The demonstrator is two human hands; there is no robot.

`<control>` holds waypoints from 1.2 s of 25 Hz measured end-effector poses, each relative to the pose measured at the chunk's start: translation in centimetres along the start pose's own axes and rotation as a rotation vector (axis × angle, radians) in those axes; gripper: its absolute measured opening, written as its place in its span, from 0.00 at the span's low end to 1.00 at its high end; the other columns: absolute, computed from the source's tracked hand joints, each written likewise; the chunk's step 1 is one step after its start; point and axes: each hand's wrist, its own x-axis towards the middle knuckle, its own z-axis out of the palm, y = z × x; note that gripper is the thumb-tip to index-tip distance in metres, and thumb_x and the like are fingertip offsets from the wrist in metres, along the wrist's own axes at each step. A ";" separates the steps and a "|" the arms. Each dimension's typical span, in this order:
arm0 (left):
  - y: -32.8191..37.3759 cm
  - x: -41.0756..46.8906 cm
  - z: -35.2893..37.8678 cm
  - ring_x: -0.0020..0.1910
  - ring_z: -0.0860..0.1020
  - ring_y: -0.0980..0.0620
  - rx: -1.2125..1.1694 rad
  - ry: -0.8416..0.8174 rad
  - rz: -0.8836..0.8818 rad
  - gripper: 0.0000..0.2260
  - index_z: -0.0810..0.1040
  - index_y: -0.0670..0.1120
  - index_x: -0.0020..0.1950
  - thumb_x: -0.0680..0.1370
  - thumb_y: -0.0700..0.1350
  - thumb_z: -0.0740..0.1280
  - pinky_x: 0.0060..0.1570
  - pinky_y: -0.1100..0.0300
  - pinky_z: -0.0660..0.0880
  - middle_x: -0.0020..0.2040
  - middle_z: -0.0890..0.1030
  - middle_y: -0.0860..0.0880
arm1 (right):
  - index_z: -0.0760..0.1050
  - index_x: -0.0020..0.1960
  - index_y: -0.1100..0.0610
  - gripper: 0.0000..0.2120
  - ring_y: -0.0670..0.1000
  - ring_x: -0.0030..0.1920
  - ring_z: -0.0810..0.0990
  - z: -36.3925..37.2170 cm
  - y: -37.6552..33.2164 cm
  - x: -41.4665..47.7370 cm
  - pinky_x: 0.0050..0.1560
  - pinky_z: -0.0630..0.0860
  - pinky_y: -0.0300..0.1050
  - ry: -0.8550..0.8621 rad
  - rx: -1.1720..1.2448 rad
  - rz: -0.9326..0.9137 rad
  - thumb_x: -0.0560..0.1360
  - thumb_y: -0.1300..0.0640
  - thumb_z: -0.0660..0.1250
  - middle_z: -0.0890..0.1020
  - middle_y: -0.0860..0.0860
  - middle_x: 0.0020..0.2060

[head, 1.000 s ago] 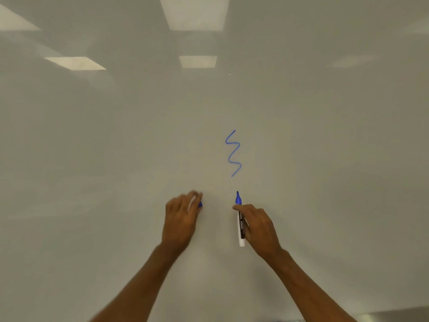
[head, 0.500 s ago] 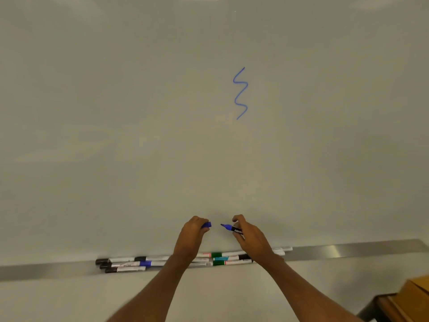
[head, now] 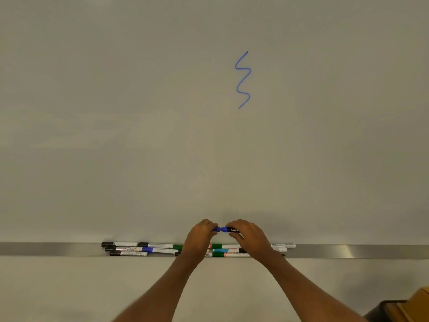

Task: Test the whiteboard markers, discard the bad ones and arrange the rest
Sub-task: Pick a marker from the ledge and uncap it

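step: recapping blue-tipped black-banded marker [head: 233, 230] just above long grey metal ledge [head: 348, 251] | left hand [head: 199, 239] fingers pinch small blue cap [head: 217, 229], right hand [head: 250, 238] fingers curl round barrel | blue squiggle [head: 243, 80] high above ledge looks solid, likely keeper | next: press cap home, park it on ledge clear of jumbled marker pile [head: 144, 249] under my wrists

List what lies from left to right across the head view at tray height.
Pile of black-capped whiteboard markers → left hand → blue plastic cap → black-labelled blue marker → right hand → white marker ends → bare stretch of long steel tray.
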 end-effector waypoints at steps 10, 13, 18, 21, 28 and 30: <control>0.3 1.2 1.7 0.59 0.76 0.50 0.154 -0.096 0.022 0.15 0.71 0.46 0.67 0.80 0.46 0.62 0.60 0.61 0.69 0.62 0.78 0.46 | 0.72 0.66 0.53 0.15 0.52 0.54 0.76 0.3 1.0 1.4 0.54 0.67 0.39 -0.133 -0.108 -0.029 0.81 0.52 0.57 0.80 0.54 0.56; 0.1 1.3 2.2 0.57 0.77 0.50 0.180 -0.060 0.052 0.16 0.72 0.46 0.66 0.79 0.47 0.64 0.59 0.62 0.70 0.62 0.78 0.47 | 0.73 0.65 0.55 0.15 0.52 0.54 0.77 0.2 1.3 1.6 0.53 0.68 0.39 -0.138 -0.043 -0.025 0.81 0.54 0.58 0.81 0.55 0.55; -0.4 1.3 2.6 0.55 0.78 0.50 0.221 -0.072 0.046 0.14 0.72 0.46 0.65 0.79 0.47 0.63 0.57 0.60 0.72 0.60 0.79 0.47 | 0.74 0.64 0.55 0.14 0.51 0.53 0.77 0.5 1.7 2.1 0.51 0.67 0.36 -0.176 0.066 -0.016 0.80 0.55 0.60 0.81 0.54 0.55; -1.5 0.6 2.2 0.55 0.77 0.50 0.210 -0.044 -0.016 0.14 0.72 0.47 0.64 0.79 0.46 0.63 0.57 0.60 0.73 0.60 0.78 0.47 | 0.70 0.68 0.55 0.16 0.50 0.56 0.76 1.4 1.2 2.1 0.53 0.66 0.35 -0.187 0.075 -0.044 0.81 0.56 0.58 0.78 0.53 0.59; -7.4 -4.8 0.5 0.50 0.78 0.52 0.183 0.039 -0.195 0.08 0.74 0.48 0.57 0.79 0.43 0.62 0.49 0.59 0.75 0.53 0.80 0.50 | 0.73 0.64 0.52 0.14 0.52 0.54 0.74 5.8 -2.9 3.5 0.50 0.71 0.46 -0.234 -0.150 -0.154 0.81 0.53 0.56 0.80 0.53 0.54; -9.7 -6.3 -0.1 0.50 0.79 0.51 0.169 0.070 -0.238 0.09 0.75 0.47 0.58 0.79 0.41 0.60 0.47 0.59 0.75 0.53 0.80 0.50 | 0.73 0.63 0.52 0.13 0.54 0.53 0.75 7.6 -5.5 4.1 0.47 0.70 0.46 -0.236 -0.205 -0.188 0.81 0.54 0.57 0.80 0.53 0.52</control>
